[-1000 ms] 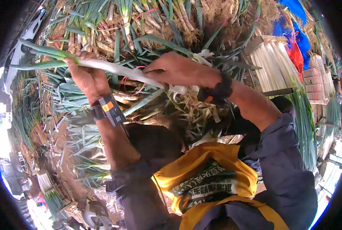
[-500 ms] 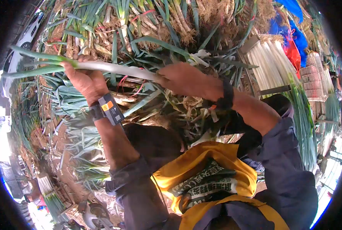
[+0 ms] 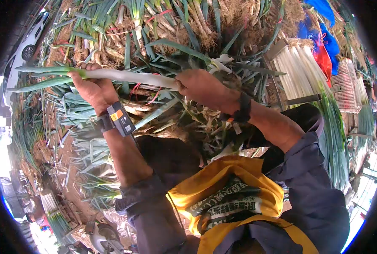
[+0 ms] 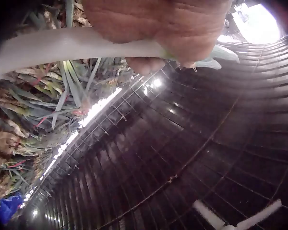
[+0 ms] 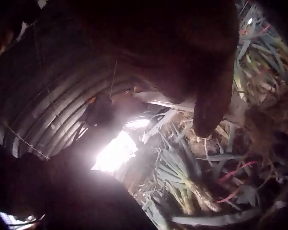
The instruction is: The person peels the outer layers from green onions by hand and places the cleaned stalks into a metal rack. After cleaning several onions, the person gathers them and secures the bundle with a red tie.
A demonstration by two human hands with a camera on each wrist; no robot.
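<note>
A long leek (image 3: pixel 131 77) with a clean white shank is held out nearly level in the head view, its green leaves (image 3: pixel 40 78) pointing left. My left hand (image 3: pixel 96 89) grips it where white turns to green; the left wrist view shows those fingers wrapped over the shank (image 4: pixel 77 47). Curled round the other end is my right hand (image 3: pixel 207 88), which hides that tip. In the right wrist view this hand (image 5: pixel 197 62) is very dark, with shaggy roots (image 5: pixel 266 120) beside its fingers.
Untrimmed leeks (image 3: pixel 201 19) with earthy roots and red ties are heaped ahead. Below the hands lie loose peelings (image 3: pixel 197 131). Clean white leeks (image 3: pixel 296 70) fill a crate at right, beside a red bag (image 3: pixel 322 59) and a wire basket (image 3: pixel 345 86). A car (image 3: pixel 27 48) stands far left.
My right hand has shifted right and curled round the leek's end, which earlier stuck out past it. The leek now lies more level. My left hand keeps its grip.
</note>
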